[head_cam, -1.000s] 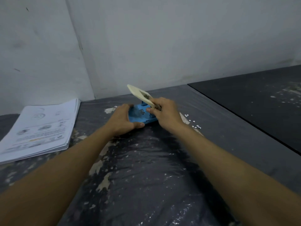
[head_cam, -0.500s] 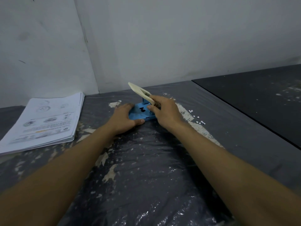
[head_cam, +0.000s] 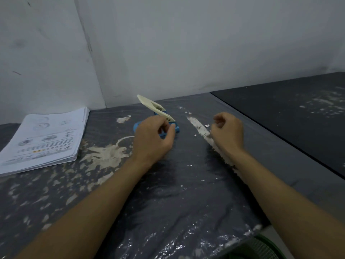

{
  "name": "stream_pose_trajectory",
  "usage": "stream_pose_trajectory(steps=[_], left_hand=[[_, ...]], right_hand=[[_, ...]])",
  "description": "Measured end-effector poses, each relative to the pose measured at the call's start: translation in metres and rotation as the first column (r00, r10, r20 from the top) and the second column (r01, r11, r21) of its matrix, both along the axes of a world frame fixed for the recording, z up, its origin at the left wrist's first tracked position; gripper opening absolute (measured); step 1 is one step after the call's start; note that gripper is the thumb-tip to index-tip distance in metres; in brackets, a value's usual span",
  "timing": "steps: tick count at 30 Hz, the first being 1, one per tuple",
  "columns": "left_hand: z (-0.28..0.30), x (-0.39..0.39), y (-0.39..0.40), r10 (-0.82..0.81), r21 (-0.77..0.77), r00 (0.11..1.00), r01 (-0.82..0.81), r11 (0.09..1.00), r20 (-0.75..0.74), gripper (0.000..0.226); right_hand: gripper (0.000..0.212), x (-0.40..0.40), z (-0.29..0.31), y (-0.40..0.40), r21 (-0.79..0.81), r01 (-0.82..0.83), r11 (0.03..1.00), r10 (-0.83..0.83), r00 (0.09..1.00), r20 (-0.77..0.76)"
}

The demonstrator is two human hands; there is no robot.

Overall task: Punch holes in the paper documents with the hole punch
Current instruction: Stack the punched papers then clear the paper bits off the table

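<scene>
Punch (head_cam: 157,128) sits steady because your left hand (head_cam: 152,139) holds it; your right hand (head_cam: 226,131), loosely curled, holds nothing. Papers (head_cam: 44,139) wait nearby.

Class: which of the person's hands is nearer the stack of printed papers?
Left. The left hand grips the hole punch, to the right of the paper stack; the right hand is farther right still.

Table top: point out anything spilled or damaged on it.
Small white paper dots lie scattered beside the blue hole punch, like spilled punch waste. The dark table covering is worn through in pale patches, and a pale streak runs under the right hand.
</scene>
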State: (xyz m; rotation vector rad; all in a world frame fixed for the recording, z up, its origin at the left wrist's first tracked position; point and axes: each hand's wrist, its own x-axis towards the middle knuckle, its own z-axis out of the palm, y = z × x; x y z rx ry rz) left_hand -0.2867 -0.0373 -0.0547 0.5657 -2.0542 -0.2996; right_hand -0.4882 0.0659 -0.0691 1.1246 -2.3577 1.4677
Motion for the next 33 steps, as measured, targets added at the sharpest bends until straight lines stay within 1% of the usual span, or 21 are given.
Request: stream_pose_trajectory(steps=[1,3,4,6,8,10,12,14,17,20,22,23,24,26,29,31,33], left_hand=[[-0.001,-0.011,0.006,-0.060,0.024,0.998,0.060,0.998,-0.012,0.024],[-0.004,-0.036,0.014,-0.169,0.130,0.986,0.168,0.977,-0.004,0.021],[-0.006,-0.048,0.016,-0.202,0.191,0.979,0.197,0.962,0.010,0.020],[-0.010,-0.069,0.017,-0.223,0.302,0.974,0.206,0.931,0.024,0.024],[-0.015,-0.085,0.018,-0.199,0.394,0.980,0.173,0.903,0.026,0.031],[-0.020,-0.095,0.017,-0.156,0.455,0.987,0.123,0.882,0.035,0.035],[-0.022,-0.099,0.014,-0.126,0.484,0.991,0.086,0.871,0.052,0.036],[-0.023,-0.099,0.012,-0.127,0.500,0.991,0.086,0.862,0.049,0.037],[-0.024,-0.097,0.009,-0.131,0.570,0.991,0.111,0.814,-0.005,0.037],[-0.027,-0.096,0.003,-0.123,0.644,0.990,0.143,0.752,-0.075,0.036],[-0.027,-0.095,0.002,-0.118,0.681,0.984,0.177,0.710,-0.133,0.035],[-0.027,-0.094,0.003,-0.113,0.694,0.981,0.190,0.694,-0.155,0.035],[-0.026,-0.094,0.004,-0.109,0.704,0.980,0.197,0.683,-0.168,0.034],[-0.025,-0.093,0.005,-0.105,0.711,0.978,0.203,0.673,-0.180,0.034],[-0.026,-0.093,0.005,-0.098,0.708,0.978,0.203,0.676,-0.187,0.035],[-0.026,-0.093,0.005,-0.093,0.718,0.976,0.210,0.664,-0.199,0.034],[-0.026,-0.092,0.005,-0.095,0.725,0.973,0.219,0.653,-0.209,0.034]], right_hand=[[0.021,-0.006,-0.002,0.006,0.025,0.052,0.998,-0.053,0.998,0.021],[0.017,-0.014,-0.007,0.016,0.076,0.117,0.990,-0.123,0.990,0.071],[0.015,-0.016,-0.008,0.019,0.098,0.124,0.987,-0.134,0.986,0.103],[0.011,-0.015,-0.008,0.021,0.126,0.110,0.986,-0.128,0.981,0.143],[0.014,-0.012,-0.008,0.021,0.178,0.089,0.980,-0.109,0.989,0.103],[0.024,-0.008,-0.009,0.020,0.227,0.078,0.971,-0.078,0.997,-0.008],[0.029,-0.006,-0.010,0.020,0.267,0.072,0.961,-0.050,0.995,-0.091],[0.025,-0.007,-0.011,0.019,0.298,0.065,0.952,-0.029,0.992,-0.122],[0.014,-0.007,-0.013,0.015,0.356,0.050,0.933,0.012,0.985,-0.169],[0.019,-0.003,-0.015,0.010,0.443,0.035,0.896,0.095,0.959,-0.268],[0.015,0.002,-0.011,0.009,0.494,0.053,0.868,0.127,0.938,-0.323],[0.010,0.005,-0.008,0.009,0.507,0.057,0.860,0.134,0.934,-0.332],[0.009,0.008,-0.004,0.010,0.517,0.058,0.854,0.143,0.929,-0.340],[0.017,0.011,0.001,0.012,0.532,0.053,0.845,0.159,0.925,-0.345],[0.017,0.014,0.003,0.013,0.540,0.080,0.838,0.150,0.918,-0.368],[0.022,0.014,0.003,0.011,0.546,0.077,0.835,0.146,0.924,-0.353],[0.021,0.010,0.002,0.011,0.538,0.082,0.839,0.108,0.944,-0.312]])
